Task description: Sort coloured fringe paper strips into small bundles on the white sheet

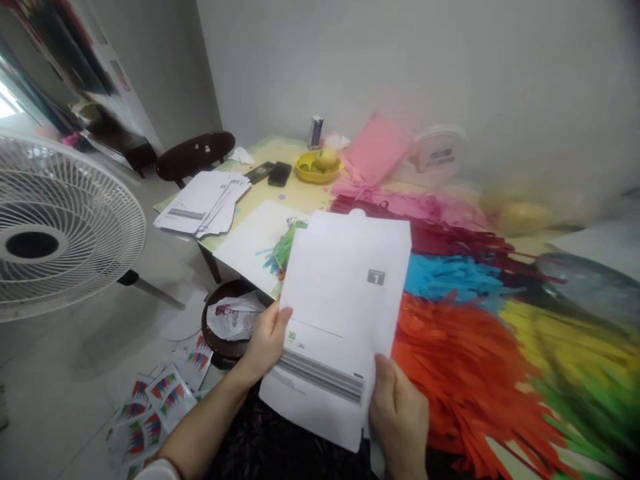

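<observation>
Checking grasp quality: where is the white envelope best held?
At its lower corners, from the near side, as the left hand and right hand do: the white envelope is flat, thin and wide, so spread pinches likely keep it level.

A white 1 in a small grey square (pixel 376 277) stands near the right edge of the white sheet (pixel 345 293). Print lower on that sheet and on the round lid (pixel 440 152) at the far edge of the desk (pixel 295 195) is too blurred to read
</observation>
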Motion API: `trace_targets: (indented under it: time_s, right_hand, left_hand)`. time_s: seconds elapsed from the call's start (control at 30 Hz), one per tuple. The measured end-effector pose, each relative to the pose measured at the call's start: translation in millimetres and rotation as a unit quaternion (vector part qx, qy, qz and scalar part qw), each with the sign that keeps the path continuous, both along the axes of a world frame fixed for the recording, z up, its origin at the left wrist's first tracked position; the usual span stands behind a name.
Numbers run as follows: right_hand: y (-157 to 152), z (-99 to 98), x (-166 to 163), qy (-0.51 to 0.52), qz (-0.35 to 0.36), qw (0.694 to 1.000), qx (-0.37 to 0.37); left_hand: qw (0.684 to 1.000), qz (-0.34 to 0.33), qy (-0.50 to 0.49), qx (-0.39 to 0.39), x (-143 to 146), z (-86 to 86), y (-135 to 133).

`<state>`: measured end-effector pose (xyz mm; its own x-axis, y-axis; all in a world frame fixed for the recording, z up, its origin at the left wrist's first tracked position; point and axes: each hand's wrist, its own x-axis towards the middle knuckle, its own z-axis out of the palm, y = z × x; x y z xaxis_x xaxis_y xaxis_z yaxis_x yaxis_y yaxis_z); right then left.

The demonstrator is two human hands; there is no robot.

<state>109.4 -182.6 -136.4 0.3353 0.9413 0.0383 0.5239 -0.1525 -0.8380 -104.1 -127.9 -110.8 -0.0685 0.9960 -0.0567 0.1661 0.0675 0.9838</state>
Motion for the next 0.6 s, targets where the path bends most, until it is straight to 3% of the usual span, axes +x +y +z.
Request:
trace_targets:
  time_s: [0.1,0.23,0.33,0.47,0.6]
  right_hand:
    - [12,8.4,-1,0.102,-0.004,0.995,-0.001]
    - [35,21.4,-3,0.216,-0.098,0.965,0.110]
    - [38,19.2,-12,0.208,-0.113,0.961,0.146]
    - [23,11.0,-25,0.231,-0.091,0.960,0.133]
    - [18,15.1,-21,0.216,-0.141,0.955,0.149]
  left_hand:
    - [0.998,-0.005,0.059,0.016,-8,-5.7,-11]
    - [0.989,-0.108,0.105,0.008,-10,-13.4,-25]
    - [0.992,-0.123,0.010,-0.013,-1,-7.8,-19]
    - [0.980,0.003,-0.198,-0.005,14,7.4,3]
    - [0.974,-0.012,-0.228,-0.016,21,11.6,10]
